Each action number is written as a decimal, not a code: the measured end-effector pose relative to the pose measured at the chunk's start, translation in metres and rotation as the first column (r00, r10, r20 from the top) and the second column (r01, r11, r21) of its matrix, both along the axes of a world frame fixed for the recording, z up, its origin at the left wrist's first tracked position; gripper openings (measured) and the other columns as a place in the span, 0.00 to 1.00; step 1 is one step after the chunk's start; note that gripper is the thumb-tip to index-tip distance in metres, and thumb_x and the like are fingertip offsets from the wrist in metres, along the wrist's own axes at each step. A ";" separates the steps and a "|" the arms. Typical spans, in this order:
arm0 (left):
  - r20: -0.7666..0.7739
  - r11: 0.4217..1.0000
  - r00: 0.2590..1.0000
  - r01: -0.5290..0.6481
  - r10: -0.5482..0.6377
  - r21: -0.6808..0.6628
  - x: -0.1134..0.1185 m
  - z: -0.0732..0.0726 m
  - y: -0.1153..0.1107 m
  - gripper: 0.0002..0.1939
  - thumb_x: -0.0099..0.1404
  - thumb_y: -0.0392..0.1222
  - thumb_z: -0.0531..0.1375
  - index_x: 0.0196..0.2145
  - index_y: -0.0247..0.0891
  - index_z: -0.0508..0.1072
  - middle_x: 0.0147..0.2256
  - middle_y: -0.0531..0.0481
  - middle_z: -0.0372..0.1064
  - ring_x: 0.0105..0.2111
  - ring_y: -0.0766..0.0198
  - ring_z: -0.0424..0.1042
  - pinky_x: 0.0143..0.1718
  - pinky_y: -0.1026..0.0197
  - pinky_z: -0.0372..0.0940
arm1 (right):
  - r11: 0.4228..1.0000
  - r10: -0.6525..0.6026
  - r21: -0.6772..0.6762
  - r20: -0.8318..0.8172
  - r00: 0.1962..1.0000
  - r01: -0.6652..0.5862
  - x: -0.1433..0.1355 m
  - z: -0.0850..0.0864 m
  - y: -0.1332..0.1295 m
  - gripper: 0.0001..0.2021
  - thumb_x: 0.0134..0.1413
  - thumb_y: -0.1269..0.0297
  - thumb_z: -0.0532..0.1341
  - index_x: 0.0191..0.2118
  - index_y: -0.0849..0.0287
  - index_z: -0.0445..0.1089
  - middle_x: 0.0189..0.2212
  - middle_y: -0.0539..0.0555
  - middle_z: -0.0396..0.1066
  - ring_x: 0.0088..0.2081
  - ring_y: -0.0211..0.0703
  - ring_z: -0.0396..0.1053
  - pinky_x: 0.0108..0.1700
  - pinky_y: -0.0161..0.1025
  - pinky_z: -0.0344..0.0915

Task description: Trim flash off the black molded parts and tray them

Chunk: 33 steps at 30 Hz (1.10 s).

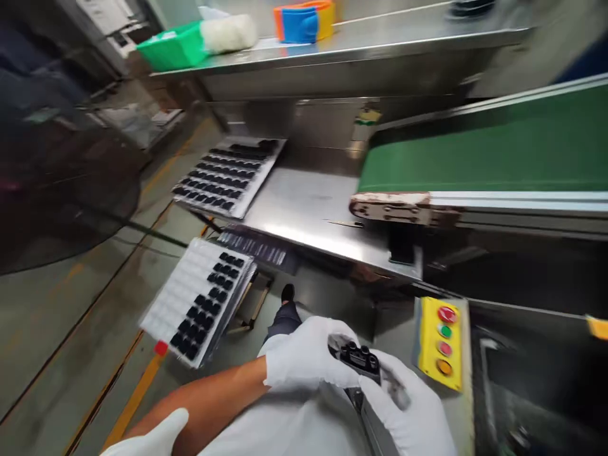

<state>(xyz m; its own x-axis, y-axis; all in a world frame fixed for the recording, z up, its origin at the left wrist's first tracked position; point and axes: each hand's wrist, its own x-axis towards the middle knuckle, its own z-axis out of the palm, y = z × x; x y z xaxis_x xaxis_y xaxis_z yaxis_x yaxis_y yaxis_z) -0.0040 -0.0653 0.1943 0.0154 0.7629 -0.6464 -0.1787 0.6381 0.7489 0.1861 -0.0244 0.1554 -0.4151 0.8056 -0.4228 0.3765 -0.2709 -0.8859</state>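
Both my hands wear white gloves and meet low in the middle of the head view. My left hand (pixel 313 354) is closed around the left side of a small black plastic part (pixel 360 358) with several round sockets on top. My right hand (pixel 413 405) grips the same part from the right, its fingers curled. A dark grey strip (pixel 365 418) hangs below the part between the hands; I cannot tell whether it is joined to it. Smudges mark the glove fingertips. A white, thumb-like shape (pixel 166 430) overlaps my left forearm; its owner is unclear.
Trays of black parts stand at left: one tray (pixel 194 253) low down, another tray (pixel 261 180) on the metal table (pixel 308 209). A green conveyor belt (pixel 494 145) runs right. Near my right hand is a yellow button box (pixel 439 342). A shelf (pixel 403 41) holds a green bin (pixel 173 47).
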 end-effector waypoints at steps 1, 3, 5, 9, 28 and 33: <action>0.020 1.000 1.000 -0.023 0.023 0.005 -0.010 -0.005 -0.005 0.19 0.38 0.35 0.73 0.32 0.34 0.76 0.29 0.54 0.71 0.30 0.65 0.67 0.32 0.63 0.61 | 0.999 0.049 -0.005 0.027 0.998 -0.049 -0.010 0.000 0.002 0.21 0.43 0.48 0.72 0.41 0.56 0.80 0.37 0.57 0.81 0.37 0.50 0.78 0.34 0.33 0.75; 0.170 0.993 0.980 -0.111 0.101 0.046 -0.030 -0.018 -0.015 0.20 0.36 0.35 0.74 0.30 0.33 0.77 0.28 0.53 0.71 0.29 0.65 0.66 0.32 0.62 0.60 | 0.992 0.124 -0.029 -0.021 0.992 -0.125 -0.034 0.006 0.006 0.22 0.41 0.49 0.73 0.42 0.56 0.80 0.37 0.57 0.80 0.37 0.50 0.77 0.35 0.35 0.75; 0.466 0.956 0.860 -0.279 0.207 0.090 -0.048 -0.028 -0.025 0.19 0.36 0.40 0.75 0.26 0.33 0.76 0.25 0.53 0.69 0.27 0.66 0.64 0.32 0.61 0.58 | 0.977 0.175 -0.088 -0.213 0.961 -0.197 -0.061 0.017 0.006 0.25 0.43 0.46 0.71 0.45 0.57 0.80 0.31 0.56 0.78 0.30 0.46 0.74 0.33 0.37 0.74; 0.880 0.813 0.367 -0.581 0.302 -0.038 -0.088 -0.033 -0.047 0.20 0.43 0.52 0.72 0.26 0.37 0.72 0.24 0.57 0.59 0.25 0.69 0.58 0.30 0.62 0.54 | 0.977 -0.012 -0.194 -0.449 0.894 -0.084 -0.125 0.032 0.000 0.22 0.56 0.44 0.61 0.43 0.57 0.80 0.21 0.51 0.66 0.20 0.36 0.62 0.25 0.35 0.65; 0.973 0.591 -0.087 -0.781 0.216 -0.201 -0.278 -0.041 -0.124 0.11 0.46 0.39 0.63 0.29 0.34 0.76 0.25 0.49 0.66 0.28 0.65 0.63 0.29 0.59 0.49 | 0.856 0.359 -0.415 0.052 0.932 -0.307 -0.319 -0.021 -0.084 0.20 0.50 0.44 0.66 0.33 0.59 0.76 0.26 0.53 0.73 0.28 0.43 0.67 0.40 0.41 0.72; 0.951 0.569 -0.093 -0.782 0.295 -0.253 -0.289 -0.050 -0.134 0.12 0.47 0.42 0.64 0.30 0.34 0.76 0.26 0.49 0.69 0.30 0.63 0.66 0.35 0.59 0.57 | 0.818 0.463 -0.450 0.147 0.874 -0.358 -0.342 -0.020 -0.082 0.28 0.50 0.40 0.64 0.46 0.59 0.76 0.41 0.59 0.78 0.44 0.56 0.74 0.51 0.46 0.71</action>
